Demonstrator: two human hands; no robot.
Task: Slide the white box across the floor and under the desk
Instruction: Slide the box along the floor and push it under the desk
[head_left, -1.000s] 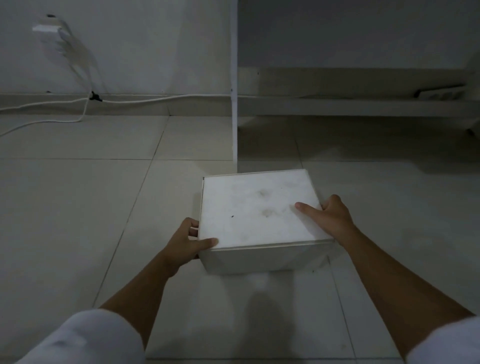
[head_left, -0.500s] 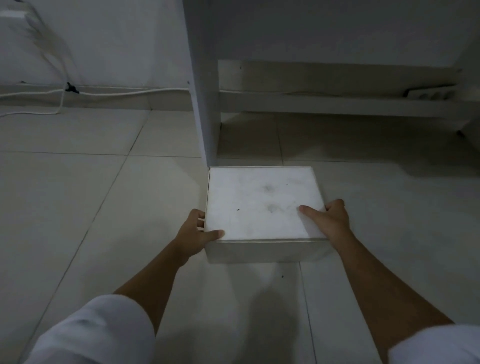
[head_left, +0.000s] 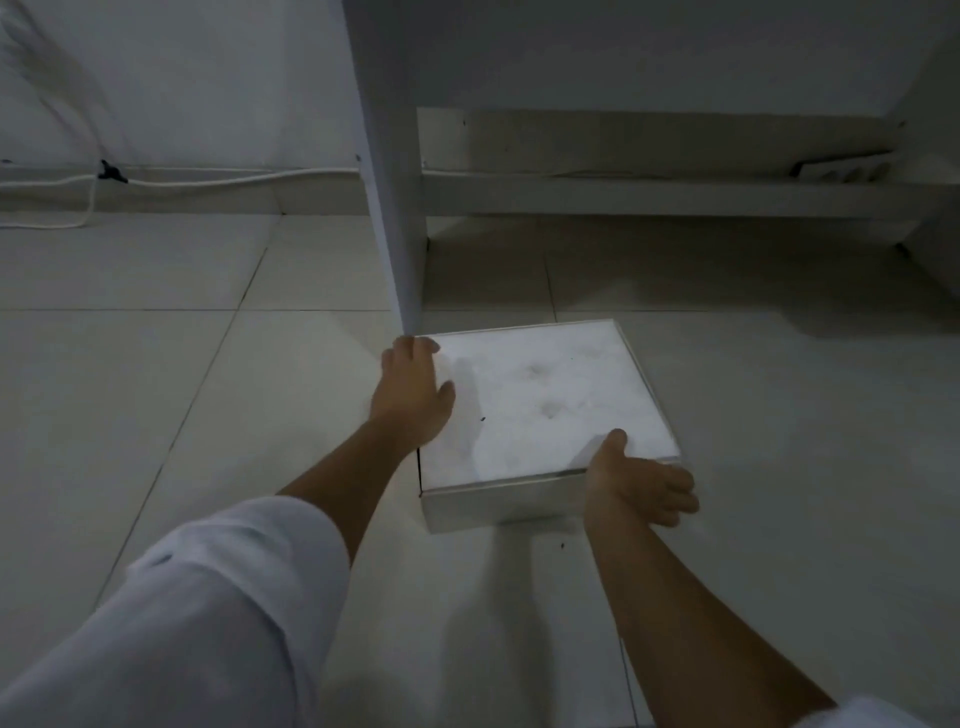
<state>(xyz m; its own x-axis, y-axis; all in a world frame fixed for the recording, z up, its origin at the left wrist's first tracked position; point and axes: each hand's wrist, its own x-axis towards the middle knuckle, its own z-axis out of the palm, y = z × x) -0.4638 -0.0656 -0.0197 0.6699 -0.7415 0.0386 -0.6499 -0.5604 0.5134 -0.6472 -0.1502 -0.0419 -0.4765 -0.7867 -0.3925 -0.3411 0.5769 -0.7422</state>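
Observation:
The white box (head_left: 545, 405) lies flat on the tiled floor, its far left corner right at the foot of the desk's white side panel (head_left: 395, 208). My left hand (head_left: 410, 395) rests along the box's left edge, fingers reaching to the far left corner, thumb on the lid. My right hand (head_left: 634, 483) grips the near right corner, thumb on top and fingers spread down the side. The shadowed space under the desk (head_left: 675, 270) opens just beyond the box.
A low white crossbar (head_left: 649, 195) runs along the back under the desk, with a power strip (head_left: 841, 169) on it. White cables (head_left: 182, 182) trail along the wall base at left. The desk's right side (head_left: 935, 223) closes the space.
The box has moved forward and right, towards the desk opening. My left hand shifted from the near left corner up to the far left corner; my right hand slid back to the near right corner.

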